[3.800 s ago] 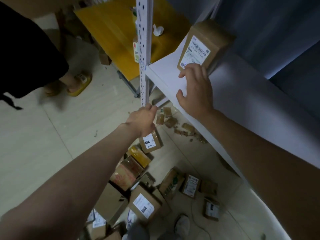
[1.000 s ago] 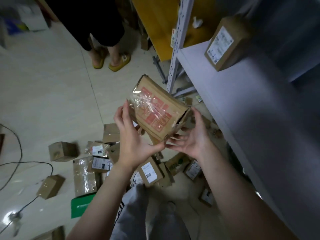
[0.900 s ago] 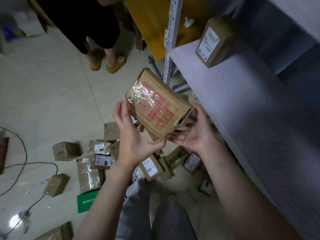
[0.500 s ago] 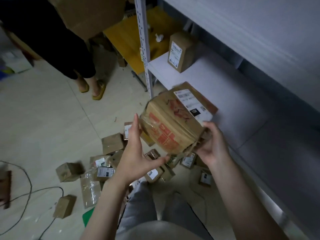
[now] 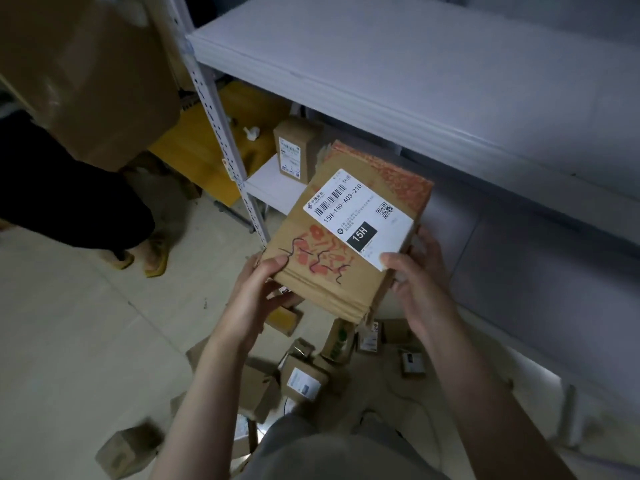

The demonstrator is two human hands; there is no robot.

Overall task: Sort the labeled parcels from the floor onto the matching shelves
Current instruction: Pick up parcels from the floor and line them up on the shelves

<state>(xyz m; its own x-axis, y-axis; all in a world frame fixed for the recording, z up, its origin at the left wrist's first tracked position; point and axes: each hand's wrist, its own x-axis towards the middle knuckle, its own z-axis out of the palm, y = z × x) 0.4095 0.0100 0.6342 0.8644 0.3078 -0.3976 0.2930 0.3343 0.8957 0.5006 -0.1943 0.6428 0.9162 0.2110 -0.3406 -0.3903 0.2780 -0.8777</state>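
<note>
1. Left grip [image 5: 254, 294] and right grip [image 5: 420, 296] clasp the parcel [image 5: 332, 265] by its near corners, mid-air before the shelf [image 5: 270, 183].
2. Long axis runs 7 to 1 o'clock.
3. Brown cardboard, red print, white 15H label [image 5: 358, 218] up.

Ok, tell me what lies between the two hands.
The head view shows the 15H-labelled cardboard parcel there, left hand and right hand gripping its near corners.

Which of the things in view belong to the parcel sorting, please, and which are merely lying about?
Part of the job: the 15H parcel, held by the left hand and right hand; the upright parcel on the lower shelf; the floor parcels; the upper shelf.

Just about: the yellow table; a bystander's sandals.
</note>
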